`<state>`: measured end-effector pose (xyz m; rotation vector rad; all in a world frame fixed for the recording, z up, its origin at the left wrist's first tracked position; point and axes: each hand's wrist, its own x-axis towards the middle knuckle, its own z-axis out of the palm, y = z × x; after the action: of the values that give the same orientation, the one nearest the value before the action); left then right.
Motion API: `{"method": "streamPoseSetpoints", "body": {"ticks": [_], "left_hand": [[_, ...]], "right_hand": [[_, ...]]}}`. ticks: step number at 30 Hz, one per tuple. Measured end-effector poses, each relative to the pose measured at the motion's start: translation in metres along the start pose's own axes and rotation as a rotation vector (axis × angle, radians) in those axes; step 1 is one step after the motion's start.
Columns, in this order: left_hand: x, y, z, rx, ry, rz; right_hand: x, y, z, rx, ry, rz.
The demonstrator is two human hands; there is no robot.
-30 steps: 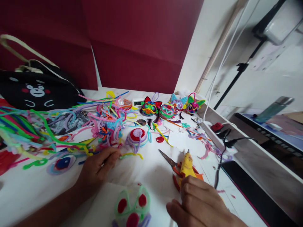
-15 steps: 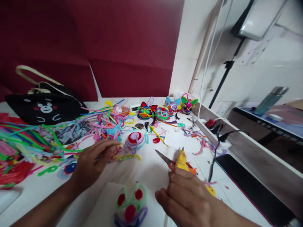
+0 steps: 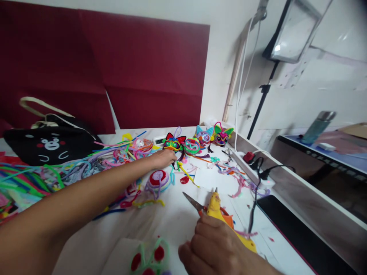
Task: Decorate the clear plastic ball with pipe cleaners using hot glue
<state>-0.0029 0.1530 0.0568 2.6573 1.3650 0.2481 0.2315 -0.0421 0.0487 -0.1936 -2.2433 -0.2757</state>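
My left hand [image 3: 165, 158] is stretched to the far side of the table, just before a decorated ball with red ears [image 3: 173, 143]. Its fingers bend down together by a dark tassel; what they hold, if anything, is hidden. My right hand [image 3: 213, 246] is closed around the yellow hot glue gun [image 3: 214, 208], whose nozzle points away from me. Scissors [image 3: 195, 201] with orange handles lie against the gun. At the bottom edge, partly cut off, is a ball with green pipe cleaners and red dots [image 3: 159, 253]. A red and purple ball [image 3: 158, 178] sits beyond it.
Pipe cleaners [image 3: 20, 177] heap up on the left, before a black bag [image 3: 54, 145]. More decorated balls [image 3: 220, 137] line the back. To the right are a power strip [image 3: 265, 177], its black cord, and a phone [image 3: 289, 225] beside the raised table edge.
My left hand has gone from beside the red and purple ball to the red-eared ball at the back. My right hand stays at the glue gun. The view has tilted up slightly.
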Motion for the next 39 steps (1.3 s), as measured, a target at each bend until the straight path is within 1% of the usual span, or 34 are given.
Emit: {"method": "streamPoseSetpoints", "body": {"ticks": [4,7,10,15,18,21,24,27,30,32,37,39], "left_hand": [[0.016,-0.015,0.017,0.097,-0.102,-0.023],[0.025,-0.023,0.025,0.156,-0.152,-0.027],[0.033,-0.03,0.029,0.178,-0.173,0.003],[0.037,-0.036,0.032,0.203,-0.175,0.065],[0.033,-0.034,0.026,0.226,-0.152,0.098],[0.026,-0.028,0.013,0.231,-0.106,0.131],[0.015,-0.018,-0.002,0.214,-0.072,0.163],[0.003,-0.005,-0.015,0.189,-0.051,0.188],[-0.009,0.008,-0.026,0.167,-0.03,0.206],[-0.017,0.018,-0.031,0.156,-0.013,0.215],[-0.04,0.047,-0.04,0.118,0.01,0.246],[-0.051,0.06,-0.042,0.097,0.002,0.254]], "right_hand": [[-0.009,0.0,0.01,-0.036,-0.021,0.02],[-0.015,-0.001,0.018,-0.013,0.034,0.087],[-0.016,-0.002,0.022,0.02,0.08,0.122],[-0.015,-0.002,0.019,0.013,0.072,0.115],[-0.013,-0.001,0.015,-0.012,0.031,0.137],[-0.009,0.0,0.009,-0.045,0.014,0.085],[-0.005,0.003,0.002,-0.048,0.011,0.032],[-0.006,0.006,-0.004,-0.024,-0.03,0.061],[-0.009,0.012,-0.009,0.001,-0.03,0.158],[-0.012,0.019,-0.012,-0.013,-0.003,0.262],[-0.016,0.038,-0.013,-0.022,0.039,0.647],[-0.013,0.043,-0.011,0.001,0.022,0.76]]}}
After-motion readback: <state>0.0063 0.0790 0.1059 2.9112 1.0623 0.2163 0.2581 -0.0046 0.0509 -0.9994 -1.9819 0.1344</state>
